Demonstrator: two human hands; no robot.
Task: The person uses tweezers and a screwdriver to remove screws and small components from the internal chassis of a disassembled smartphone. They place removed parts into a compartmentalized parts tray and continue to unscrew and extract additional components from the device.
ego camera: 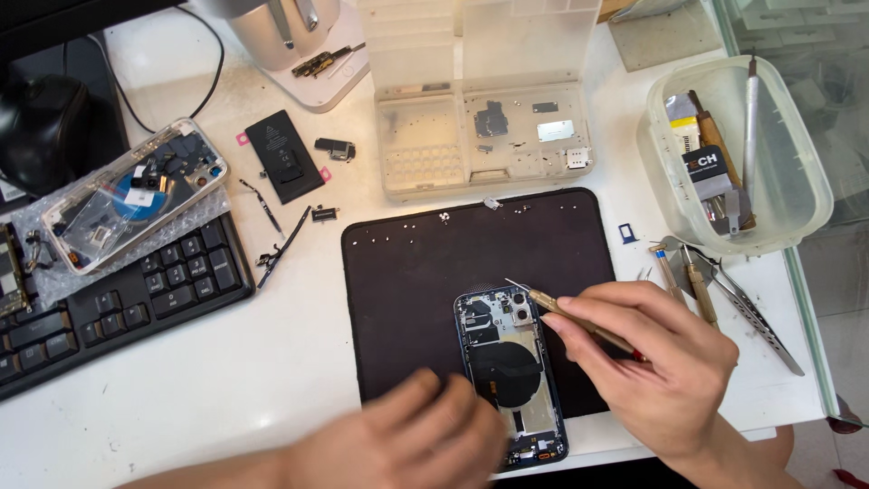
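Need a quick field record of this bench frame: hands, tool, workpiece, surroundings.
left hand: blurred, at lower left edge of the opened phone
right hand: pinches brass-coloured tweezers, tip near the phone's camera corner
workpiece: opened phone, back off, lying on dark mat
behind mat: clear parts tray
right: plastic tub of tools
left: second opened phone, loose battery, keyboard

left hand [425, 430] flat (blurred), right hand [652, 358] pinched, fingers curled
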